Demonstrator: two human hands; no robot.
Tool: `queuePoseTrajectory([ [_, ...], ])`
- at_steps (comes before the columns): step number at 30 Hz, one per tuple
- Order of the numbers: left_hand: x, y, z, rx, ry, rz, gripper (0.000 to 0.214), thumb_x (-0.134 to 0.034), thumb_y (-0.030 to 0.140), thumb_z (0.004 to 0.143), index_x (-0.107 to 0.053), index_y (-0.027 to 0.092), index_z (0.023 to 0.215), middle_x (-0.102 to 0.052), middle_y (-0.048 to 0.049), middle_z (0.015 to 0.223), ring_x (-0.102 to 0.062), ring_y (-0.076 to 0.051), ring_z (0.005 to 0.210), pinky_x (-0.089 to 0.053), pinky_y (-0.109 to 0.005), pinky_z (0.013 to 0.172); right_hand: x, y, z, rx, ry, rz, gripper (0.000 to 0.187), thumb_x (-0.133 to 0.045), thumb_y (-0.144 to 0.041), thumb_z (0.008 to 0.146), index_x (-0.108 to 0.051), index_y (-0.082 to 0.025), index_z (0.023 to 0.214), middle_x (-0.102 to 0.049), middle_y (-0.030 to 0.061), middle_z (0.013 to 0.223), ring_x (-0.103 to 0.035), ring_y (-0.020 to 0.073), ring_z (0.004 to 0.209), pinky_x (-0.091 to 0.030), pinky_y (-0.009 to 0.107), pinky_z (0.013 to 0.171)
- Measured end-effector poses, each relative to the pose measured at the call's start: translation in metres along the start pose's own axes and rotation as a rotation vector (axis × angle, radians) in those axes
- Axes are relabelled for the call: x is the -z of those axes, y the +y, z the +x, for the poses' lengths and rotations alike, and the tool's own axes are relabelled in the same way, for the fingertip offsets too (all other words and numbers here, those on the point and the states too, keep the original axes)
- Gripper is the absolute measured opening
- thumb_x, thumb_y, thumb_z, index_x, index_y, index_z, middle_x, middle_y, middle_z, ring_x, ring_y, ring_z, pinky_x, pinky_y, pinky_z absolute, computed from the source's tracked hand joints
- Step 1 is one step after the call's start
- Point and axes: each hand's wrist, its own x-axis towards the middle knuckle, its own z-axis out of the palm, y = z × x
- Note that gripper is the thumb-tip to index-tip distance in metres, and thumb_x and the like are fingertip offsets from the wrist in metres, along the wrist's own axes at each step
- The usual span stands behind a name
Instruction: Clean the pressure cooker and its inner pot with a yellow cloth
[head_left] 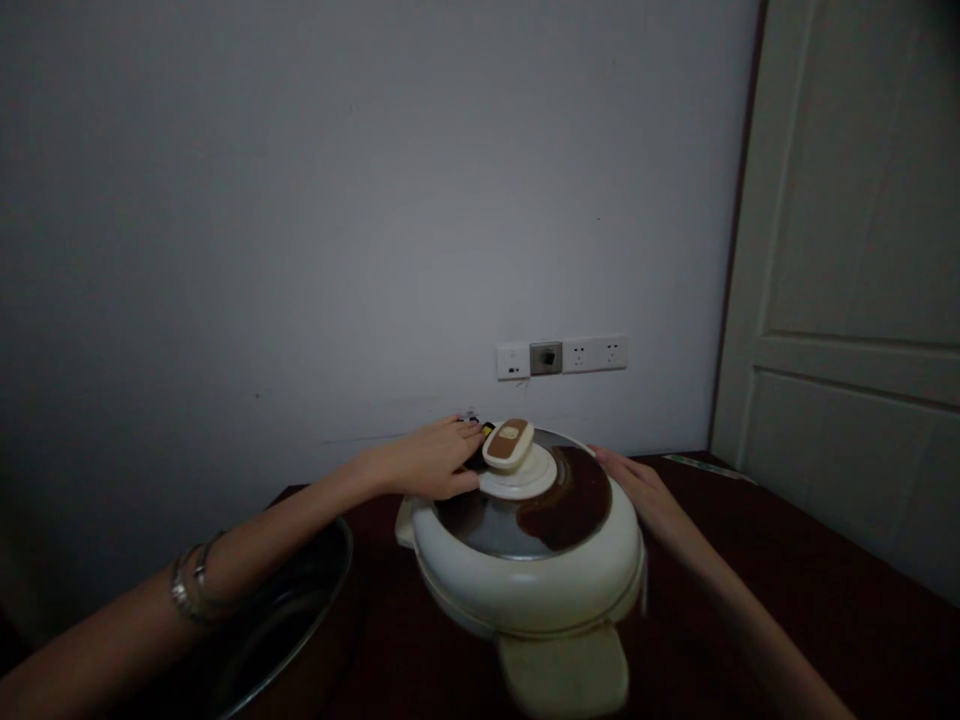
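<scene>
A white electric pot (525,590) sits on the dark red table, with one pale side handle (566,670) toward me. Its glass lid (480,540) is on, and a white and brown knob (508,446) rises from the middle. My left hand (431,460) lies over the lid's left side, fingers stretched toward the knob. Just behind the knob, close to those fingertips, is a small black and yellow thing (487,431) I cannot make out. My right hand (634,480) rests along the pot's right rim with its fingers extended; part of it is hidden.
A metal pot (341,560) with a dark inside stands at the left under my forearm. Wall sockets (579,354) are behind the electric pot. A flat green and white strip (705,466) lies at the table's back right, near a pale panelled door (855,250).
</scene>
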Motion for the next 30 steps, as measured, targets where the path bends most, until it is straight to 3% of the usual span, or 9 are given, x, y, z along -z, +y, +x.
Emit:
queuePoseTrajectory([
  [6,-0.005,0.01,-0.019,0.009,0.047,0.069,0.046,-0.05,0.019,0.078,-0.049,0.007,0.122,-0.052,-0.0201,0.13,-0.047,-0.028,0.123,-0.037,-0.041,0.102,0.0,-0.001,-0.001,0.016,-0.016,-0.017,0.046,-0.063,-0.055,0.072,-0.072,-0.022,0.102,-0.07,0.0071,0.109,-0.062,0.0277,0.106,-0.042,0.042,0.098],
  [12,0.01,0.045,-0.042,0.004,-0.05,0.14,0.038,-0.047,0.014,0.079,-0.054,0.005,0.115,-0.06,-0.0204,0.12,-0.054,-0.027,0.117,-0.042,-0.039,0.1,0.002,0.003,0.002,0.034,0.022,-0.041,0.047,-0.065,-0.054,0.07,-0.072,-0.021,0.102,-0.068,0.0072,0.113,-0.059,0.0283,0.111,-0.037,0.043,0.103],
  [15,0.005,0.058,-0.051,0.001,-0.04,0.191,0.041,-0.041,0.012,0.083,-0.051,0.003,0.121,-0.058,-0.0231,0.124,-0.052,-0.028,0.119,-0.044,-0.041,0.097,0.002,0.004,0.002,0.037,0.022,-0.037,0.047,-0.064,-0.056,0.07,-0.072,-0.02,0.101,-0.069,0.0071,0.111,-0.059,0.0287,0.11,-0.038,0.044,0.103],
  [20,-0.006,0.058,-0.055,0.034,-0.004,0.21,0.046,-0.04,0.01,0.083,-0.046,0.004,0.128,-0.054,-0.0223,0.13,-0.049,-0.027,0.123,-0.043,-0.041,0.099,0.003,0.005,0.003,0.02,-0.012,-0.064,0.05,-0.061,-0.057,0.072,-0.07,-0.019,0.104,-0.068,0.0083,0.112,-0.059,0.0291,0.111,-0.04,0.044,0.101],
  [23,0.001,0.063,-0.054,0.062,0.038,0.14,0.041,-0.042,0.011,0.083,-0.051,0.009,0.123,-0.061,-0.0177,0.122,-0.056,-0.025,0.115,-0.046,-0.038,0.095,0.003,-0.002,-0.003,0.115,0.171,-0.231,0.051,-0.061,-0.051,0.072,-0.068,-0.018,0.11,-0.064,0.0107,0.119,-0.057,0.0304,0.114,-0.037,0.047,0.103],
  [26,0.015,0.077,-0.05,0.029,0.063,0.017,0.034,-0.044,0.011,0.084,-0.056,0.014,0.116,-0.065,-0.0126,0.113,-0.061,-0.022,0.105,-0.049,-0.034,0.09,-0.005,-0.027,-0.027,0.427,0.358,-0.444,0.045,-0.062,-0.04,0.073,-0.066,-0.021,0.114,-0.062,0.0089,0.123,-0.053,0.0286,0.118,-0.033,0.045,0.107],
  [28,0.023,0.088,-0.046,-0.02,0.088,-0.038,0.033,-0.045,0.01,0.085,-0.056,0.015,0.115,-0.065,-0.0114,0.112,-0.061,-0.022,0.106,-0.048,-0.034,0.091,-0.015,-0.05,-0.05,0.589,0.234,-0.489,0.038,-0.059,-0.034,0.078,-0.066,-0.025,0.115,-0.064,0.0058,0.12,-0.056,0.0253,0.114,-0.038,0.041,0.104],
  [30,0.028,0.095,-0.04,-0.09,0.103,-0.068,0.035,-0.046,0.011,0.085,-0.054,0.015,0.119,-0.063,-0.0117,0.117,-0.057,-0.022,0.112,-0.047,-0.034,0.095,-0.026,-0.069,-0.07,0.654,-0.08,-0.54,0.05,-0.06,-0.03,0.079,-0.055,-0.028,0.129,-0.058,0.0037,0.129,-0.053,0.0241,0.119,-0.041,0.04,0.103],
])
